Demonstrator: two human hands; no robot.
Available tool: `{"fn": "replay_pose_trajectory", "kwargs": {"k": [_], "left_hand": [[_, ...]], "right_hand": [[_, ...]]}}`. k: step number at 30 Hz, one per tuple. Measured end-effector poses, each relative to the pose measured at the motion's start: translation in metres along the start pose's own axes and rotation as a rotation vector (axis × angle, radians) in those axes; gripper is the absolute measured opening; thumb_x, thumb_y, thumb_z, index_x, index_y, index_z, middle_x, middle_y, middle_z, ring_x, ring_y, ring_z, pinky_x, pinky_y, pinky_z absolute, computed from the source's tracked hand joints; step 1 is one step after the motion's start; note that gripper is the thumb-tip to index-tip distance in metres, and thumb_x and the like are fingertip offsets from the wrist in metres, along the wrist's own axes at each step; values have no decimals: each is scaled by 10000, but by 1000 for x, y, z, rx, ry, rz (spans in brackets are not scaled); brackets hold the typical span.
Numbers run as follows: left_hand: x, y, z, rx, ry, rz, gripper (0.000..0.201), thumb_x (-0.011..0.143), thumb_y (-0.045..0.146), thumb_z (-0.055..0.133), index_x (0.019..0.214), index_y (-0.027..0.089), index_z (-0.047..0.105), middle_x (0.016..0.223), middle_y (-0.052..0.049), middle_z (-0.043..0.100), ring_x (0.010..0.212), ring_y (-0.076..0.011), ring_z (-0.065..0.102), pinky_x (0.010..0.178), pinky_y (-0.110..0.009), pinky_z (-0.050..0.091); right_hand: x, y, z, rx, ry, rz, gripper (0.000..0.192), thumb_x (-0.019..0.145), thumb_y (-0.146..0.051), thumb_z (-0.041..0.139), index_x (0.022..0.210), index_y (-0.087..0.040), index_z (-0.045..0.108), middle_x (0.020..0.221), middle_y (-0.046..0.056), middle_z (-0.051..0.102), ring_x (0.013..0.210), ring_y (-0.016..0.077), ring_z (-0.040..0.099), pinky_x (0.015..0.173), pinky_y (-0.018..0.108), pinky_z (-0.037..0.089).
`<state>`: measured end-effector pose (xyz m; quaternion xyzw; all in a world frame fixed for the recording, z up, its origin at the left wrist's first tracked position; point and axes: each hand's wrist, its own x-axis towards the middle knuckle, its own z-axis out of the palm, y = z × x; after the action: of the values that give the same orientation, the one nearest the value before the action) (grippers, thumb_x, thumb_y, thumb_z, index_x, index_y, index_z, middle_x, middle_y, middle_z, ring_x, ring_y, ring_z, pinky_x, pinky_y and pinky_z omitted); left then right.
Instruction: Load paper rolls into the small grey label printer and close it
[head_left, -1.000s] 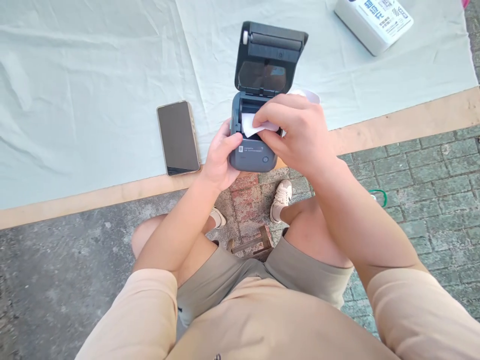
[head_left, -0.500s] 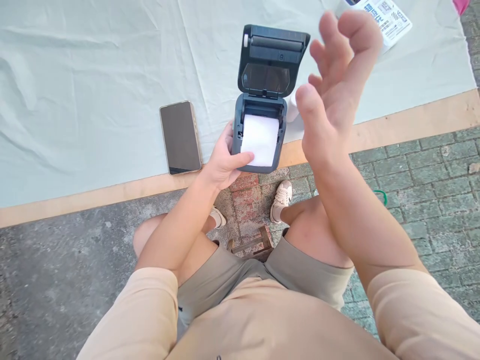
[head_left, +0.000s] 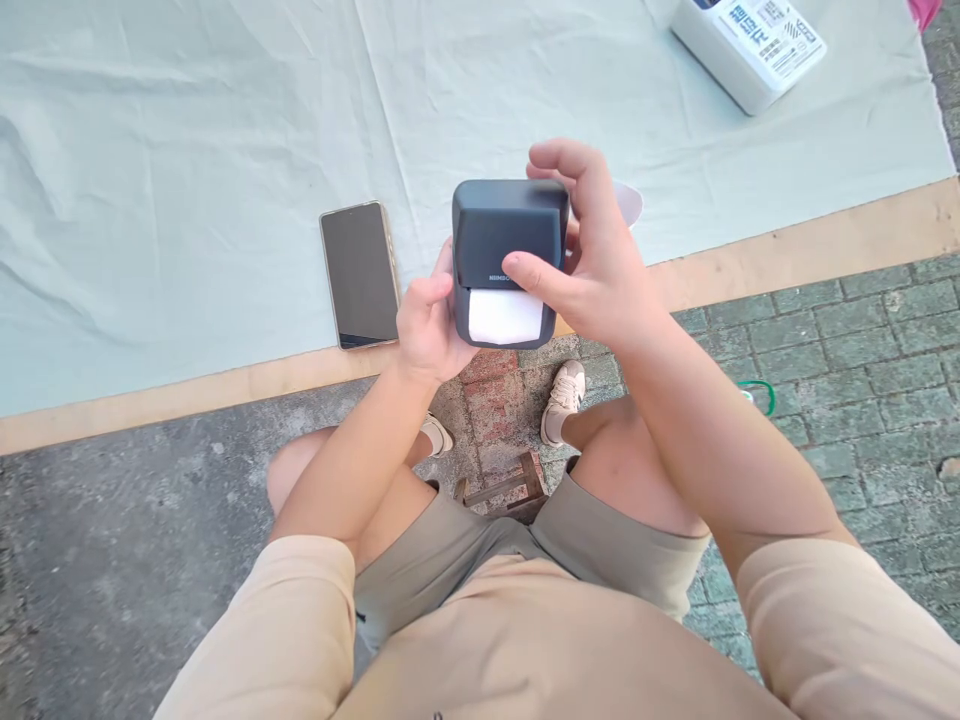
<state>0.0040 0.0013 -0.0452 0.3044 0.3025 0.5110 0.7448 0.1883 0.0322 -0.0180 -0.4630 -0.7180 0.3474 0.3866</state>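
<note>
A dark label printer [head_left: 480, 240] with its lid down is held over the front edge of the cloth-covered table. White label paper [head_left: 505, 318] sticks out from under the lid's front edge. My left hand [head_left: 435, 325] is closed around the printer's left side and underside, with some fingers hidden beneath. On the right side my right hand [head_left: 596, 250] grips it, the thumb lying on the lid beside the printed lettering. The other right fingers curl behind the printer and are partly hidden.
Left of the printer a smartphone [head_left: 361, 275] lies screen up on the pale cloth [head_left: 187, 180]. A white box with a printed label [head_left: 750, 50] stands at the far right. Behind my right hand a pale rounded object [head_left: 630, 203] shows partly. A wooden edge [head_left: 802, 240] borders the table.
The printer's lid, upright and open before, has swung down over the paper. My right hand has come down and left from the air onto the printer. My left hand keeps its hold.
</note>
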Motion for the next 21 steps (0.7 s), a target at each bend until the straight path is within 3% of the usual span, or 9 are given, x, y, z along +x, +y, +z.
{"fn": "replay_pose_trajectory", "kwargs": {"k": [3,5,9,13,15,17,19,21], "left_hand": [[2,-1,2,-63,-8,11,449,966,585,591,1234,257,742,1242,-43,827,1303,-347,759,1058,-508,658],[4,-3,4,-63,68,-7,465,1023,596,507,1197,245,758,1190,-55,836,1298,-349,772,1075,-520,655],[9,-4,5,1,242,-15,447,1030,625,529,1059,242,756,1079,-54,846,1383,-368,736,1099,-503,655],[12,-2,5,-53,242,-28,289,1021,417,571,1004,216,778,1071,-44,852,1350,-326,744,1082,-430,663],[13,-1,3,-45,237,-26,309,1037,433,539,1016,220,763,1115,-42,849,1415,-317,710,1120,-422,649],[14,-1,0,-33,206,-20,381,1047,527,503,1035,224,733,1164,-57,839,1500,-331,655,1172,-455,627],[13,-2,-3,-17,124,-50,465,1018,639,519,1070,218,711,1230,-88,820,1541,-364,619,1183,-491,619],[11,-3,-5,16,52,-73,507,946,691,625,1115,220,703,1262,-99,809,1510,-389,641,1129,-492,643]], "right_hand": [[2,5,4,41,-15,-3,748,889,-558,820,1516,-395,447,1468,66,675,1371,327,667,1018,470,665],[3,5,6,28,-1,-14,748,890,-536,820,1520,-405,439,1513,66,653,1407,333,648,1016,475,666],[1,3,2,-4,-18,-23,785,882,-511,835,1543,-411,426,1602,74,593,1377,330,663,1064,511,646],[-3,0,-5,22,-59,-110,725,881,-596,816,1489,-402,472,1579,68,596,1321,298,679,1075,477,633],[-4,-1,-4,-7,44,-146,605,891,-690,781,1350,-367,557,1462,70,654,1256,290,693,995,454,646],[-4,-3,-1,-77,279,-179,489,931,-771,702,1080,-318,597,1145,62,717,1041,270,713,853,435,636],[-2,-6,2,-127,450,-223,512,1018,-785,568,862,-299,531,822,27,652,776,230,652,734,420,587],[0,-7,3,-175,396,-267,482,1103,-683,466,825,-299,560,761,25,680,717,223,634,755,438,573]]}}
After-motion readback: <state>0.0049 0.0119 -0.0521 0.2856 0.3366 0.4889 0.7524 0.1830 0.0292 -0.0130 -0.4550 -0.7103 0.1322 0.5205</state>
